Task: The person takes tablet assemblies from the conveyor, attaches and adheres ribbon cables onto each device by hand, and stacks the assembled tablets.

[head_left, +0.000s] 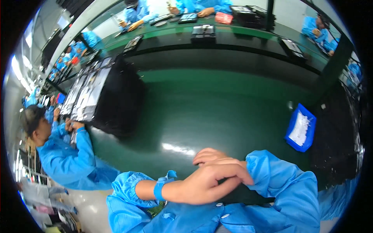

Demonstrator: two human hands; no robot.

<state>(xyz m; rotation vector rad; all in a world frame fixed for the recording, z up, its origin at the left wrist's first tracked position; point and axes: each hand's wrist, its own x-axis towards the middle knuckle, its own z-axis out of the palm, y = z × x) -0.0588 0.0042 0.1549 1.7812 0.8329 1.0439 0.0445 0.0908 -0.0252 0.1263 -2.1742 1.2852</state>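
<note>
My left hand (208,185), with a blue strap (158,189) round its wrist, lies across my right wrist. Its fingers bend over that wrist, and the thumb and forefinger come close together beside the blue cuff (254,171) of my right sleeve. Partly behind it, my right hand (209,155) points left with its fingers loosely stretched and nothing seen in them. Both hands are over the near edge of the green tabletop (186,105). Some of the right hand's fingers are hidden.
A blue bin (301,128) of white pieces stands on the right, beside a black-covered surface (334,132). At left is a tall black stack (120,97) topped by flat silver-and-black devices (88,91), with a co-worker (66,147) next to it. A shelf (171,44) holding more devices crosses the back; other co-workers sit beyond.
</note>
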